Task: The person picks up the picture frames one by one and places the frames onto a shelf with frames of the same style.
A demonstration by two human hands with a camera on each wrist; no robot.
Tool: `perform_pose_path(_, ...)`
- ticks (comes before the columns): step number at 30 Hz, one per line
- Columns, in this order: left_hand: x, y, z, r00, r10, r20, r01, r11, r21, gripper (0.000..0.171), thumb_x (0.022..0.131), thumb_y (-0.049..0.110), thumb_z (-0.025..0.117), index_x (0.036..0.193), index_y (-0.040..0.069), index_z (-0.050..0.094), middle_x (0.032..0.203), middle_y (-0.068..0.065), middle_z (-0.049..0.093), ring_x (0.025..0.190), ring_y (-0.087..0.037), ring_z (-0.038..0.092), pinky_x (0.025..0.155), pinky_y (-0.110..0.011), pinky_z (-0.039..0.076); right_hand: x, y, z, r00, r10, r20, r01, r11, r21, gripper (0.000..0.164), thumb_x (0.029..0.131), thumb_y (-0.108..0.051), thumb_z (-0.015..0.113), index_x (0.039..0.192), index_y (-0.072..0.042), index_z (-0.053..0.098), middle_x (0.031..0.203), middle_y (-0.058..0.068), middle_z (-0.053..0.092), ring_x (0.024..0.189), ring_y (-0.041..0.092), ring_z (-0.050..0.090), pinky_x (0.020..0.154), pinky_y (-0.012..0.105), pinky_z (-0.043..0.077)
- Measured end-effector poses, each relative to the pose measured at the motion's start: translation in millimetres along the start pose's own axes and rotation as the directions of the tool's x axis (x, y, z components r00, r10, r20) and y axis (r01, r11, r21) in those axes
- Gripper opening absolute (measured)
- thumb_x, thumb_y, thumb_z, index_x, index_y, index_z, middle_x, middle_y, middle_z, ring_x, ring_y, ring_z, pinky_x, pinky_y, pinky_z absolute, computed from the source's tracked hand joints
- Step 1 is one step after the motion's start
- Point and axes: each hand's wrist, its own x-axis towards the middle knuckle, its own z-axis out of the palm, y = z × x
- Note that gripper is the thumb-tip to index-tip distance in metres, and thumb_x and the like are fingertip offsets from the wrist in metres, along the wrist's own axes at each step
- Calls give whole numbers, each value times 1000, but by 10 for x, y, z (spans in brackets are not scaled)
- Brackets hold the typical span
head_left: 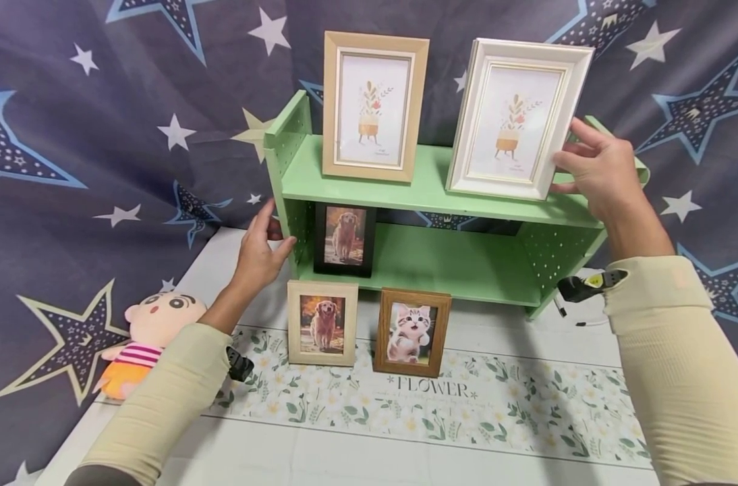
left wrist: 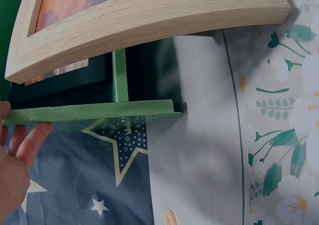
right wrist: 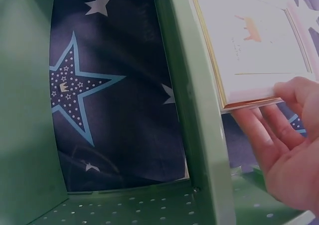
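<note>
A white picture frame (head_left: 517, 121) leans slightly on the top of a green shelf (head_left: 357, 192). My right hand (head_left: 602, 165) grips its right edge; in the right wrist view, the thumb of my right hand (right wrist: 294, 150) lies on the front and the fingers reach behind. To its left stands a tan picture frame (head_left: 375, 108). At the shelf's left side panel (head_left: 282, 196), my left hand (head_left: 262, 246) holds the front edge between thumb and fingers. A black dog-photo frame (head_left: 345, 270) stands on the lower level, at the left.
In front of the shelf stand a pale wooden dog-photo frame (head_left: 323, 360) and a brown kitten-photo frame (head_left: 411, 368). A plush doll (head_left: 162, 320) sits at the left. Pens (head_left: 590, 323) lie right of the shelf on the flower-patterned cloth (head_left: 369, 445). A star-patterned curtain (head_left: 181, 67) hangs behind.
</note>
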Motion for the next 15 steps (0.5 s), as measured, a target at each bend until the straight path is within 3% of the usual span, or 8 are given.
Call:
perform_pose_path(3,1,-10,3,1000,-6,1,6,1000,-3,79,93,2,70,161,9,29,112,-26,57,101,-43,62,95,-56,52,-3,14,-2,1000,-9,6,10,1000,-28,67,93,0,69,150,-31,51,95,-9,71,77,5,73,56,27,61)
perform_pose_path(6,0,-22,9,1000,-10,3,10,1000,-4,79,93,2,70,161,9,29,112,-26,57,101,-43,62,95,-54,53,-35,13,1,1000,-31,-2,30,987,-157,67,95,-7,69,154,-30,46,110,-5,72,80,1,71,58,25,61)
perform_pose_path(11,-1,-28,14,1000,-8,3,8,1000,-2,80,93,1,70,161,9,28,111,-26,57,100,-42,62,94,-55,53,-197,-59,-21,996,-71,-50,46,917,-397,68,97,-22,69,158,-27,39,148,1,58,74,-5,68,62,20,60)
perform_pose_path(13,2,-23,9,1000,-2,1,2,1000,0,80,93,1,70,161,9,28,112,-26,57,100,-43,63,94,-55,53,-296,-87,-35,989,-115,-90,66,903,-426,65,96,-22,69,156,-24,44,143,-4,62,71,-7,67,60,18,59)
perform_pose_path(15,8,-17,2,1000,5,-3,-5,1000,2,80,93,1,70,161,10,29,112,-26,58,100,-43,63,94,-55,53,-412,-94,-43,978,-168,-123,99,897,-432,59,95,-19,69,151,-23,51,127,-13,68,72,-7,67,57,16,58)
